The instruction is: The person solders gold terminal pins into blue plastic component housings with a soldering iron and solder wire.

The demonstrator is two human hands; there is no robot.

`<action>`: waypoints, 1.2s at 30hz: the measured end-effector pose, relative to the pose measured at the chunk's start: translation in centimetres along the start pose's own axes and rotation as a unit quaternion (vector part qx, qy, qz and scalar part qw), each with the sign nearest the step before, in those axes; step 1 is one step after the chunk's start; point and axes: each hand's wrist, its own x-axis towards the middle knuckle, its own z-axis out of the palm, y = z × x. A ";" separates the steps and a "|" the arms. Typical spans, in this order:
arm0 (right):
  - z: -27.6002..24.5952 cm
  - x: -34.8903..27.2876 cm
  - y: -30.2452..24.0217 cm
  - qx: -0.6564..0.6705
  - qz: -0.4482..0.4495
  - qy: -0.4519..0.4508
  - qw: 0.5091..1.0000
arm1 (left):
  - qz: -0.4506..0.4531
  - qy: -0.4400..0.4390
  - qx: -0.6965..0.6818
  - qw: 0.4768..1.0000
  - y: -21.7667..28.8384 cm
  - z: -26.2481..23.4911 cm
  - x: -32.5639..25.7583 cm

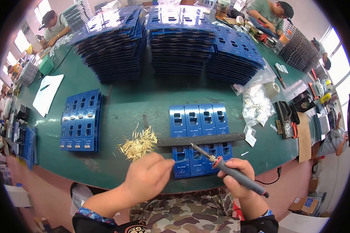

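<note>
My right hand [239, 176] grips a soldering iron [241, 177] by its grey handle, its tip pointing up and left over a blue circuit board panel [199, 120]. A long dark bar [202, 139] lies across the middle of this panel. By the panel's lower left edge, my left hand [148, 174] is closed, its thumb and fingers pinched together; whatever they hold is too small to make out. Just beyond that hand is a loose heap of thin gold-coloured pins [139, 144].
Tall stacks of blue panels [179, 50] stand at the back. A smaller panel stack [80, 122] lies left, near white paper [48, 94]. Right are a plastic bag of small parts [257, 101], a tape roll [272, 89] and a black box [302, 101]. Other people work farther off.
</note>
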 end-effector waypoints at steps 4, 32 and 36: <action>-1.2 2.0 0.2 -0.109 -0.068 -0.050 0.990 | -0.009 -0.009 0.034 0.999 -1.0 -0.2 0.6; -0.3 3.0 0.8 -0.131 -0.041 -0.033 0.990 | -0.018 -0.035 0.053 0.998 -2.0 0.7 0.8; -0.3 2.9 0.8 -0.131 -0.041 -0.030 0.990 | -0.014 -0.028 0.055 0.998 -2.0 0.7 0.8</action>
